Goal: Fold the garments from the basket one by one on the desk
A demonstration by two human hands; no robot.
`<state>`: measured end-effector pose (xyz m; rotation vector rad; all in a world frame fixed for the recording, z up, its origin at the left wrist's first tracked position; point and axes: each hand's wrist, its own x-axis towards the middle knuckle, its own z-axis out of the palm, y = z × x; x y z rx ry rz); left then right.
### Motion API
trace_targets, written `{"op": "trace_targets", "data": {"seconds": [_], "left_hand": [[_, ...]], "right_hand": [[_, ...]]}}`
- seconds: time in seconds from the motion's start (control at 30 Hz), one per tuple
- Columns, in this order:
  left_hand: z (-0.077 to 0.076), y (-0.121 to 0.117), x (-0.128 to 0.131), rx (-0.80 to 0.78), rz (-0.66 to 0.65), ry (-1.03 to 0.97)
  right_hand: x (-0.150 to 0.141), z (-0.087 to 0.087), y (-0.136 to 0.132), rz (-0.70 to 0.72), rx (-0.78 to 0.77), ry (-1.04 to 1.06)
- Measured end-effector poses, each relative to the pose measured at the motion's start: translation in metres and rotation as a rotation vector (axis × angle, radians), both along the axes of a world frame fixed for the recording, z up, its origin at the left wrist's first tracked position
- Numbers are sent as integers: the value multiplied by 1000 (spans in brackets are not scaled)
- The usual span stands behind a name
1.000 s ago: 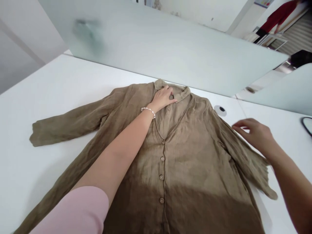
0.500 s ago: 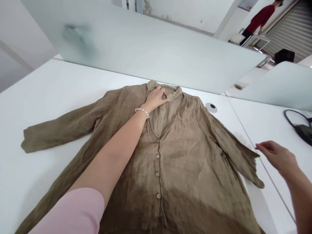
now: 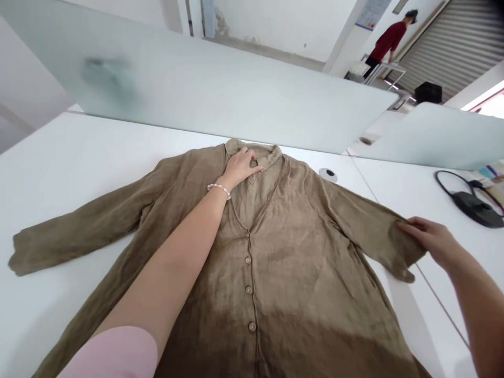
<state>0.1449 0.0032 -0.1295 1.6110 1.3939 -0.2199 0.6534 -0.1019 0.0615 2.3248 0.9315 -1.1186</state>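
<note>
A brown long-sleeved shirt (image 3: 291, 273) with a buttoned front lies spread face up, its collar (image 3: 271, 156) at the far side. My left hand (image 3: 241, 165), a beaded bracelet at its wrist, rests on the collar's left part and neckline, thumb held apart from the fingers. On the right, my right hand (image 3: 427, 239) pinches the cuff end of the shirt's right-side sleeve (image 3: 366, 226), which is drawn outward and slightly raised. The left-side sleeve (image 3: 79, 231) lies stretched out flat. The shirt's hem runs out of view below.
The white table (image 3: 47, 157) ends at a frosted partition (image 3: 220, 94). A round cable cover (image 3: 328, 175) lies beyond the right shoulder. A black looped device (image 3: 478, 207) stands at the right. Farther off, a person in red (image 3: 389, 41) bends over a frame.
My right hand has moved onto the sleeve end and gripped it, spreading and lifting the cuff. My left hand stays at the collar. The view has shifted somewhat to the right.
</note>
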Motion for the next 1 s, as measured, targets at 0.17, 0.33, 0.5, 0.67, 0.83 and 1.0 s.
{"op": "trace_targets", "data": {"seconds": [0.17, 0.33, 0.5, 0.67, 0.83, 1.0], "left_hand": [[3, 0, 0, -3, 7, 4], [9, 1, 0, -6, -1, 9], [6, 0, -1, 6, -2, 17], [1, 0, 0, 2, -3, 7], [2, 0, -2, 20, -18, -9], [-2, -1, -2, 17, 23, -30]], "right_hand": [[4, 12, 37, -666, 91, -14], [-42, 19, 67, -768, -58, 158], [-128, 17, 99, -664, 44, 376], [-223, -12, 123, -716, 321, 784], [-293, -62, 111, -528, 176, 987], [-286, -104, 90, -301, 63, 885]]}}
